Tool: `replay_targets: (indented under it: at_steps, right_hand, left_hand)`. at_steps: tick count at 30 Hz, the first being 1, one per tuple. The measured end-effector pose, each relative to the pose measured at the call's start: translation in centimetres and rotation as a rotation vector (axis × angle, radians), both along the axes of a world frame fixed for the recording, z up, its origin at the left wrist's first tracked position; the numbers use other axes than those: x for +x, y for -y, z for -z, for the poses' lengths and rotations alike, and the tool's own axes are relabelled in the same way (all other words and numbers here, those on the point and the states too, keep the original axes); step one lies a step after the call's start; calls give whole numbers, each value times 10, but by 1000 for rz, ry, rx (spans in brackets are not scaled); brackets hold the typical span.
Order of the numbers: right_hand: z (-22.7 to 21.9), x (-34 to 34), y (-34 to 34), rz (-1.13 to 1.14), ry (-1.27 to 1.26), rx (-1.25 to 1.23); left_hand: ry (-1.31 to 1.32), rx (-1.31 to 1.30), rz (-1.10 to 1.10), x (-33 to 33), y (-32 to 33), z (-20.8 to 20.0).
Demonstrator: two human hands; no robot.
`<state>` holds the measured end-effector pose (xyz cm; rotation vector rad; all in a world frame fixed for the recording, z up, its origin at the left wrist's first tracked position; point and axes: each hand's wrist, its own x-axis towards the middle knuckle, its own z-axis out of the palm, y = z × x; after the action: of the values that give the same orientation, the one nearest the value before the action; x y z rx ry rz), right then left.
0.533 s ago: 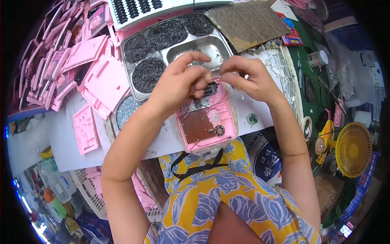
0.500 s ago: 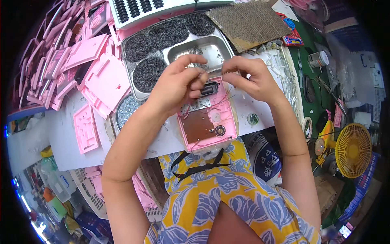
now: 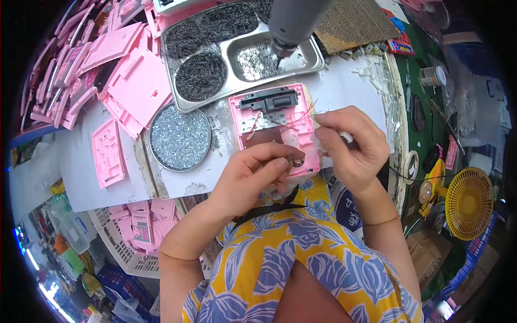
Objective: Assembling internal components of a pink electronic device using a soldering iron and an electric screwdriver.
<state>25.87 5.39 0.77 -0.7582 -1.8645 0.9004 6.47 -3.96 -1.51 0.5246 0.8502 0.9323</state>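
In front of me lies an open pink plastic case (image 3: pixel 306 141), with a black plastic assembly (image 3: pixel 269 99) across its far end. Near its middle are a perforated metal plate (image 3: pixel 257 123) and thin red wires (image 3: pixel 291 125). My left hand (image 3: pixel 253 175) is over the near end, its thumb and forefinger closed at a small round metal part (image 3: pixel 298 161). Thumb and forefinger of my right hand (image 3: pixel 355 145) are pinched at the case's right edge, at the ends of thin wires. A small white piece (image 3: pixel 346 137) shows between that hand's fingers. Both hands partly hide the case.
A grey powered screwdriver (image 3: pixel 293 27) hangs over a metal tray (image 3: pixel 222 97) of dark screws. Left of the case stands a round dish (image 3: pixel 180 137) of silvery screws. Pink shells (image 3: pixel 140 89) pile up at left; a yellow fan (image 3: pixel 468 202) is at right.
Both hands have come nearer to me, from the case's far end to its near end and right edge. The black assembly is now uncovered, and the grey screwdriver has come into view over the tray.
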Motion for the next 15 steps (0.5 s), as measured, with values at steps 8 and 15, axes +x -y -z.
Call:
replay_targets:
  at_steps: [8,15]
  right_hand:
    - [9,0,8,-87,56,207]
    - [4,27,8,-347,295,109]
  left_hand:
    - [184,-45,-46,18,14,13]
    - [46,-44,37,14,24,22]
